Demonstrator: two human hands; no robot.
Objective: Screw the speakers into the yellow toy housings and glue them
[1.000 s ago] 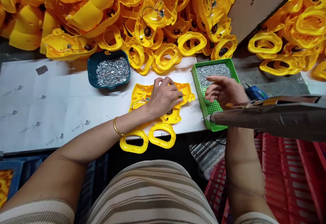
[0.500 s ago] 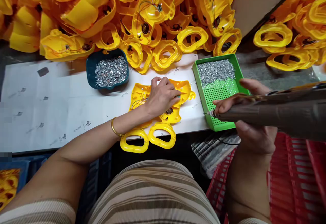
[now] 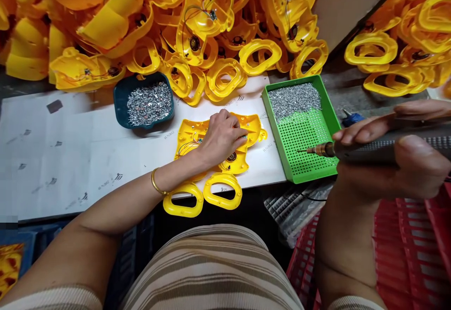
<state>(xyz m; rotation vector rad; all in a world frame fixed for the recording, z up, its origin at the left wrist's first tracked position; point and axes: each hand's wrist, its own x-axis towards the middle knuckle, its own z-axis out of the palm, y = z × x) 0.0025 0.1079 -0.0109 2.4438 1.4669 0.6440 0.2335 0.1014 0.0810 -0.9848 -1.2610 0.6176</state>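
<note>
My left hand (image 3: 223,136) rests over yellow plastic shell parts (image 3: 253,127) on the white tabletop. Its fingers are curled down and pressed together by a small circuit board, and what they pinch is hidden. Thin wires (image 3: 186,146) and a round black speaker (image 3: 231,156) show inside the shells. My right hand (image 3: 419,159) is closed round a dark electric screwdriver (image 3: 373,148), held level with its bit pointing left above the green tray (image 3: 296,174). Two yellow oval rings (image 3: 232,202) lie at the table's front edge, below the shells.
Small metal screws (image 3: 296,101) fill the far part of the green tray. A dark teal tub (image 3: 120,110) of metal pieces stands at the left. Piled yellow shells and rings (image 3: 260,56) line the back. A blue-handled tool (image 3: 352,118) lies behind the right hand. Red crates (image 3: 398,253) stand below right.
My right hand has drawn the screwdriver to the right, uncovering more of the green tray and the blue-handled tool. My left hand stays over the shells. The whole view has shifted slightly.
</note>
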